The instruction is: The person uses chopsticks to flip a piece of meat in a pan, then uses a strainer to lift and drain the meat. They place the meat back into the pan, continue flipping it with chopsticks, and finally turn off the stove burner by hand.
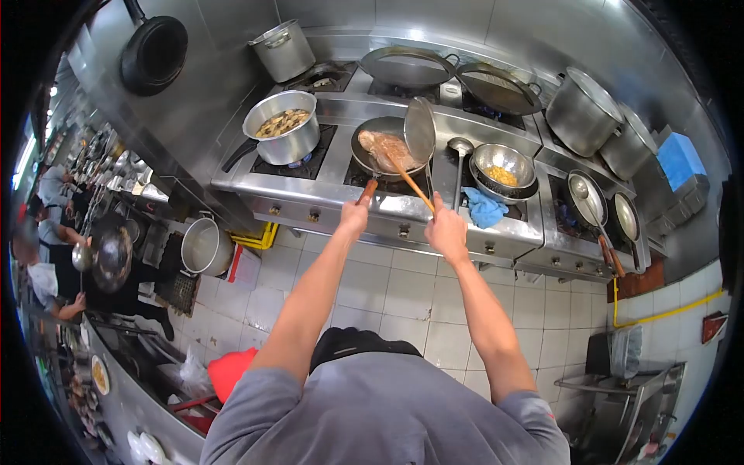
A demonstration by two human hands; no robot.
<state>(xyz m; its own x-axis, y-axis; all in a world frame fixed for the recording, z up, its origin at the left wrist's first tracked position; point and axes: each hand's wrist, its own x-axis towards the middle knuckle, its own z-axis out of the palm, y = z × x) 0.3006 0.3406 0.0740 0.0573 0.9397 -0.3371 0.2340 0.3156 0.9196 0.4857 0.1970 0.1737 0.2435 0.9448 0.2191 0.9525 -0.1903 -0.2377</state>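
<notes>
A large piece of browned meat (380,149) lies in a pan (362,160) on the middle front burner. My left hand (355,215) is closed around the pan's wooden handle (367,191). In my right hand (446,232) is a long wooden-handled tool (411,183), which slants up to the meat; its far end is hidden against the meat. A round metal lid or strainer (420,132) stands tilted at the pan's right side, close to the meat. Just right of my right hand, a ladle (460,146) rests on the stove.
A pot of sliced food (282,124) stands left. To the right are a bowl of yellow food (504,164), a blue cloth (486,207) and two pans (587,195). Tall pots (583,112) stand behind. Co-workers (50,260) are at far left.
</notes>
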